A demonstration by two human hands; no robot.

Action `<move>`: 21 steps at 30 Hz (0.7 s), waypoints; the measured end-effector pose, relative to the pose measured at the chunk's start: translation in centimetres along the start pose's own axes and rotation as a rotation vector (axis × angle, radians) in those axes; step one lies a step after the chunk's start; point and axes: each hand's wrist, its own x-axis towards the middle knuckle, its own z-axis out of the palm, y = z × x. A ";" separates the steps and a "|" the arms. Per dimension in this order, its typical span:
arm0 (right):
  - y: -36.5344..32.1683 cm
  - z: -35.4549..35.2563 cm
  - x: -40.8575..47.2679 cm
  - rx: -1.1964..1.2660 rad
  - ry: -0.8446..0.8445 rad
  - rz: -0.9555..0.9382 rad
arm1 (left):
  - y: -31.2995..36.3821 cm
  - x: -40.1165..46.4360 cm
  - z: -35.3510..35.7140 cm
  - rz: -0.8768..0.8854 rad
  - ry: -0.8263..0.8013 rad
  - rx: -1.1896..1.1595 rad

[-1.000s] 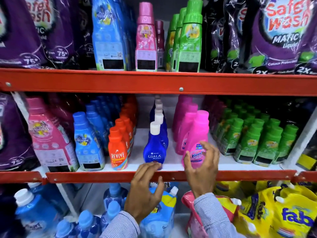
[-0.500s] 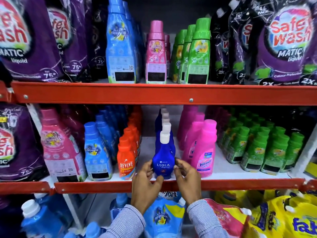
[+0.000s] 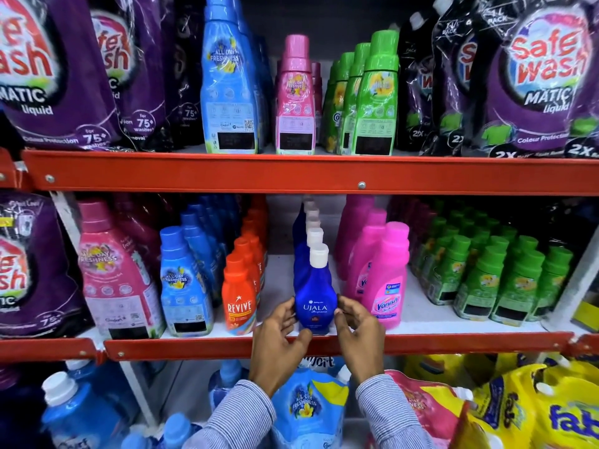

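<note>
A dark blue Ujala bottle [image 3: 315, 296] with a white cap stands at the front of the middle shelf, first in a row of like bottles. My left hand [image 3: 278, 341] touches its left side with curled fingertips, thumb near its base. On the bottle's right side my right hand [image 3: 359, 335] holds it with bent fingers. Both hands pinch the bottle between them, and it stands upright on the shelf board.
An orange Revive bottle [image 3: 239, 303] stands just left, a pink Vanish bottle [image 3: 387, 286] just right. The red shelf lip [image 3: 453, 343] runs below the hands. Green bottles [image 3: 479, 280] fill the right, blue and pink softener bottles [image 3: 181, 286] the left. Pouches [image 3: 308, 413] lie below.
My right hand left the pink Vanish bottle and came to the blue Ujala bottle; my left hand rose from the shelf lip to its other side. Both now hold it.
</note>
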 end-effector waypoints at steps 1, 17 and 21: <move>0.0 0.0 0.0 -0.006 -0.003 -0.002 | 0.0 0.0 0.0 -0.002 -0.003 -0.002; -1.4 -0.1 -1.9 0.054 0.190 -0.040 | 0.1 -1.4 -2.1 0.016 0.130 0.014; -2.9 1.9 -3.6 0.075 0.192 -0.173 | -0.6 -2.7 -5.4 0.006 0.403 -0.044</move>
